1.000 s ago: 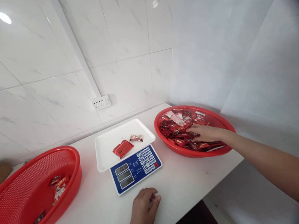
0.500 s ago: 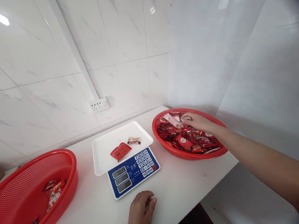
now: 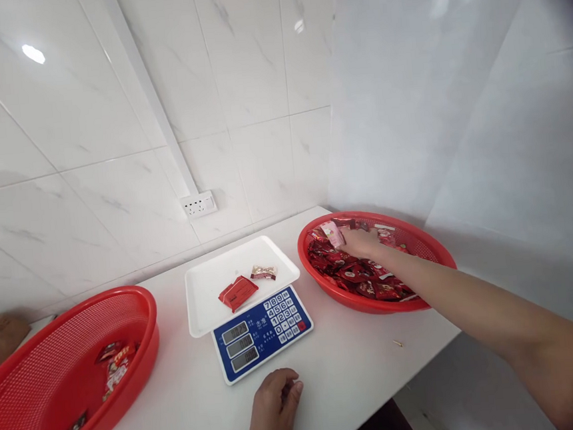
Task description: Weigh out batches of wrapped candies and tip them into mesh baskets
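Resting hand: your left hand (image 3: 270, 407) lies on the table (image 3: 351, 376) at bottom centre, fingers loosely curled, part-open, nothing seen in them.
Table edge: it slants from bottom centre towards the right; a gold scrap (image 3: 398, 343) lies near it.
Left basket (image 3: 75, 327): lower left, a few packets (image 3: 117, 374) inside and plenty of bare floor.
Scale (image 3: 265, 344): just beyond your left hand, at centre.
Tray (image 3: 213, 288): behind the keypad, bearing a red packet (image 3: 238, 293) and a cream packet (image 3: 264, 272); its left part is open.
Right basket (image 3: 341, 302): right of centre, heaped with mostly red packets, just beside the tray's right corner.
Right hand (image 3: 362, 242): over that pile (image 3: 362, 278), fingers partly bent beside the pink packet (image 3: 333, 233); you cannot tell here whether they grip it. The step seems to be picking through the pile.
Rim: the next move probably calls for lifting fingers and forearm clear of it.
Wall (image 3: 254, 77): close behind, so the freer room is leftward or upward.
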`<action>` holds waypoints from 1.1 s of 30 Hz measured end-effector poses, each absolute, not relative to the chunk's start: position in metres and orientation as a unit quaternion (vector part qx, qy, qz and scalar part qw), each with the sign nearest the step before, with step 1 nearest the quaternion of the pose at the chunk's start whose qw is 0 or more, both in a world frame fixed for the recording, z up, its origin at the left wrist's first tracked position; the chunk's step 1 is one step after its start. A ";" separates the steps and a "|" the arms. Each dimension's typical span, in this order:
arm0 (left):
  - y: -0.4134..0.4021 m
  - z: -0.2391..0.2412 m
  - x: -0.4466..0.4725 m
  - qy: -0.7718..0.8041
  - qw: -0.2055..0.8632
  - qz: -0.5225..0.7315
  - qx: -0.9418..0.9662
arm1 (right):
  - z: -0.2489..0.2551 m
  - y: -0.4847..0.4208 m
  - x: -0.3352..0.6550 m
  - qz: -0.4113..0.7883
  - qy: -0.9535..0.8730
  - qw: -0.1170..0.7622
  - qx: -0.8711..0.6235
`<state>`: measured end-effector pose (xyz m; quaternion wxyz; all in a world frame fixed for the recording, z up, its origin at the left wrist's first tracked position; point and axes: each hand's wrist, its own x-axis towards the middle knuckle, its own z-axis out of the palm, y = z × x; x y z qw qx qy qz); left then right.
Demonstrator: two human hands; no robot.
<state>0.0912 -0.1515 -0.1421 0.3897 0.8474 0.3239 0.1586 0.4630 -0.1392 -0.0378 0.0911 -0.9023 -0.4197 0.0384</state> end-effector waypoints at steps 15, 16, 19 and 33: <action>-0.154 -0.139 0.092 0.323 0.374 0.163 0.854 | 0.000 -0.138 0.417 0.150 -0.519 0.352 -0.764; -0.154 -0.139 0.092 0.325 0.375 0.164 0.853 | -0.001 -0.134 0.404 0.187 -0.529 0.370 -0.741; -0.155 -0.140 0.090 0.330 0.387 0.173 0.843 | -0.005 -0.120 0.368 0.293 -0.558 0.396 -0.667; -0.153 -0.140 0.090 0.340 0.391 0.175 0.837 | -0.003 -0.105 0.439 -0.040 -0.538 0.247 -0.805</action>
